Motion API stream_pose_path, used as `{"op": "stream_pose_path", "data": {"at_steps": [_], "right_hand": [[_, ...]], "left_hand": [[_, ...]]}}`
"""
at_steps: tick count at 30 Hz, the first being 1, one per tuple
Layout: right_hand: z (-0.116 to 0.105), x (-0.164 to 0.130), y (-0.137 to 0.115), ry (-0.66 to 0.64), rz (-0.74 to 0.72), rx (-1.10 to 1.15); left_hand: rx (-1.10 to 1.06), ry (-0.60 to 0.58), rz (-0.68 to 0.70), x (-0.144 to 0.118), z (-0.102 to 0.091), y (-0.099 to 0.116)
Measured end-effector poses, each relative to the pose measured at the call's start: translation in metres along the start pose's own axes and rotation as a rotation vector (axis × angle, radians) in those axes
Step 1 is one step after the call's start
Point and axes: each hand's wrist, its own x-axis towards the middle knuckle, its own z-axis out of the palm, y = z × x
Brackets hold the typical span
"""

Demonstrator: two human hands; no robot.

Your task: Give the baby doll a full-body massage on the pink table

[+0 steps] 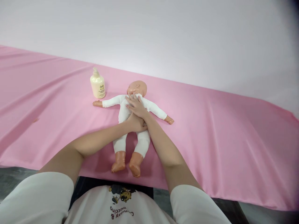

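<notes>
A baby doll (143, 141) in a white suit lies on its back on the pink cloth, arms spread, head away from me and feet toward me. Across its chest rests my right hand (136, 105), flat with fingers apart and pointing up toward the doll's neck. My left hand (136, 123) lies lower, over the doll's belly. The right wrist crosses over it, and most of the left fingers are hidden. Both hands touch the doll, and neither lifts it.
A cream pump bottle (98, 85) stands upright just beyond the doll's outstretched hand on the left. The pink cloth (210, 143) covers the table with soft folds, and its front edge hangs near my body. A white surface (163, 37) lies behind the cloth.
</notes>
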Motion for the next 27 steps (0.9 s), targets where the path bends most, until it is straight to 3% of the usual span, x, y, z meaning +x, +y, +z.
{"op": "stream_pose_path", "data": {"at_steps": [3,7,11,18,21,27], "right_hand": [[-0.001,-0.01,0.023,0.008,-0.061,0.081],[0.007,-0.034,0.049,0.093,-0.048,0.057],[0.013,-0.048,0.052,0.156,0.009,0.027],[0.008,-0.042,0.036,0.143,0.056,0.064],[0.005,-0.042,0.036,0.147,0.01,0.102],[0.002,-0.04,0.041,0.109,-0.031,0.223]], "left_hand": [[-0.006,-0.035,0.078,-0.001,-0.005,-0.01],[-0.206,0.074,-0.12,0.001,-0.009,-0.023],[-0.395,0.227,-0.266,0.006,-0.011,-0.032],[-0.083,0.395,-0.159,0.021,-0.012,-0.051],[-0.048,0.386,-0.145,0.024,-0.009,-0.053],[0.026,0.253,-0.235,0.024,-0.01,-0.048]]}}
